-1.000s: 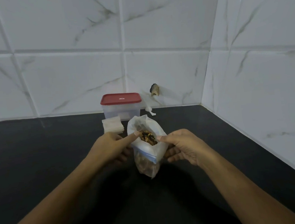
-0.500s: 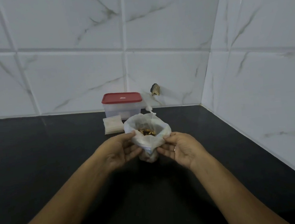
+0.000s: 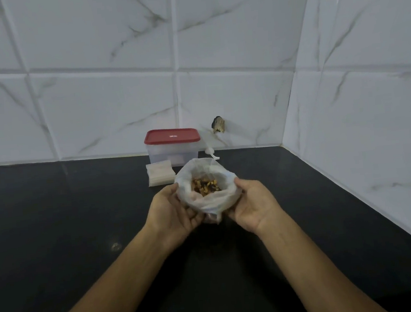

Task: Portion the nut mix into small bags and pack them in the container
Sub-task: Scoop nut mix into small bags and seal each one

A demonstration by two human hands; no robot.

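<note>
A translucent white plastic bag [image 3: 213, 203] is held upright between both hands just above the black countertop [image 3: 56, 218], near the middle of the view, with its mouth rolled down into a wide round opening. Inside it lies a brown, yellow and dark nut mix [image 3: 206, 186], visible through the open mouth. The left hand [image 3: 172, 213] cups the bag's left side, its thumb up at the rolled rim and its fingers curled under and around the plastic. The right hand [image 3: 253, 206] grips the opposite side the same way, thumb at the rim and fingers wrapped beneath; the fingertips of both hands are hidden by the bag. Behind the bag, against the white marble-veined wall tiles [image 3: 101, 110], stands a clear plastic rectangular container [image 3: 173, 157] closed with a red lid [image 3: 171, 136]. Just left of and in front of the container, a flat stack of small clear bags [image 3: 160, 176] lies on the countertop, apart from the hands. A small white object [image 3: 210, 151], too small to identify, sits just right of the container
</note>
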